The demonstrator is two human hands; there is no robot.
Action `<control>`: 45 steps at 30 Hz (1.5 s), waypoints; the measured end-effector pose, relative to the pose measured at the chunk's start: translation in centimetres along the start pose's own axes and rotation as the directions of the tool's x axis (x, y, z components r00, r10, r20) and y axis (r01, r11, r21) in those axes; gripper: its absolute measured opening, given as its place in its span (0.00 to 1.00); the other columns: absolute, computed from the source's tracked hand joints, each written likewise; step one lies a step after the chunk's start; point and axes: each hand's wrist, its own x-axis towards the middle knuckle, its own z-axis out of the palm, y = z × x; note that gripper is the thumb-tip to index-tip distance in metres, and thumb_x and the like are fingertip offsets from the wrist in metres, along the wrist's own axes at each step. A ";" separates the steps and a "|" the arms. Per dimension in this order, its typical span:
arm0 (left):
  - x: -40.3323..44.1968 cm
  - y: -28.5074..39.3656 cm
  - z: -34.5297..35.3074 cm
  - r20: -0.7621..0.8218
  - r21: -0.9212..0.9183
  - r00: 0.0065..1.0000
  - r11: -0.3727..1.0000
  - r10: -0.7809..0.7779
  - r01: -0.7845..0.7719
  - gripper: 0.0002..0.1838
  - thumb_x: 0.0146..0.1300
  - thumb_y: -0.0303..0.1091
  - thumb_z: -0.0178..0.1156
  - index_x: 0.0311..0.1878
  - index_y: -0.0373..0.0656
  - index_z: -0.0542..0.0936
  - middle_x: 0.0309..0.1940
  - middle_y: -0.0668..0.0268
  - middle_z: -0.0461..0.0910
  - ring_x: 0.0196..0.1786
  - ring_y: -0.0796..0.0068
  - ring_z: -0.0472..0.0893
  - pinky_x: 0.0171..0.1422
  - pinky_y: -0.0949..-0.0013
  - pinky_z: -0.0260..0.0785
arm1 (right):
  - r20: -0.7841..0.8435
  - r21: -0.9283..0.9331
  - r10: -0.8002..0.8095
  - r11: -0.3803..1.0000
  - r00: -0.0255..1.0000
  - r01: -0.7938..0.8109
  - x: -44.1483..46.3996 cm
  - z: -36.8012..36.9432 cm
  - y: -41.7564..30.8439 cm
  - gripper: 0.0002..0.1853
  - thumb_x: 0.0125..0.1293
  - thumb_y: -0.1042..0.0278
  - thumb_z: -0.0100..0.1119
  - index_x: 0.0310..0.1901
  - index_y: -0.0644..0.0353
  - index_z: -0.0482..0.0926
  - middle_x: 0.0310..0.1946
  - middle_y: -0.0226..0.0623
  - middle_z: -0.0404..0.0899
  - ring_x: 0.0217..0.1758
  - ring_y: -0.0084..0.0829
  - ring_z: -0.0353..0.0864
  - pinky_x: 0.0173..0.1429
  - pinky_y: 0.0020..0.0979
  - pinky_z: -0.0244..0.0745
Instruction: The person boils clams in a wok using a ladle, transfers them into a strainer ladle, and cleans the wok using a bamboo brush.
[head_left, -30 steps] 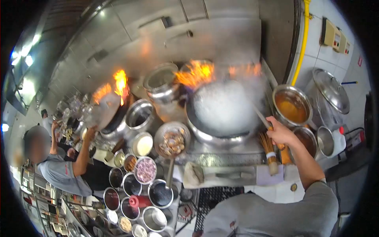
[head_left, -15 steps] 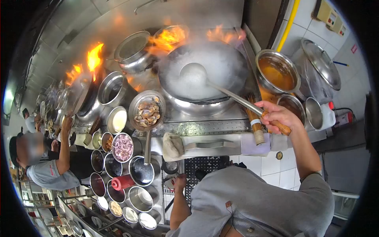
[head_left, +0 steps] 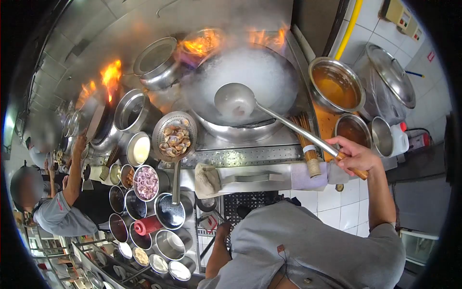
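Basically, right hand (head_left: 355, 156) closed around ladle (head_left: 236, 102) handle, ladle bowl over steaming wok (head_left: 288, 91). Left hand (head_left: 224, 229) down in front of wok, small and unclear, so can't tell if spread or pinching; strainer (head_left: 166, 120) of shellfish (head_left: 174, 140) left of wok, brush (head_left: 308, 150) just right.

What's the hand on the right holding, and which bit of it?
The right hand is holding a big metal ladle by the wooden grip at the end.
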 end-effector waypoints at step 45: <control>4.5 12.4 -48.1 -0.814 -0.225 0.547 0.974 -0.196 0.015 0.11 0.66 0.33 0.59 0.46 0.39 0.85 0.38 0.47 0.83 0.41 0.45 0.83 0.48 0.51 0.75 | -0.213 0.001 -0.294 0.954 0.932 0.301 9.2 10.2 -0.7 0.37 0.64 0.83 0.50 0.75 0.54 0.57 0.23 0.27 0.71 0.15 0.19 0.69 0.20 0.22 0.66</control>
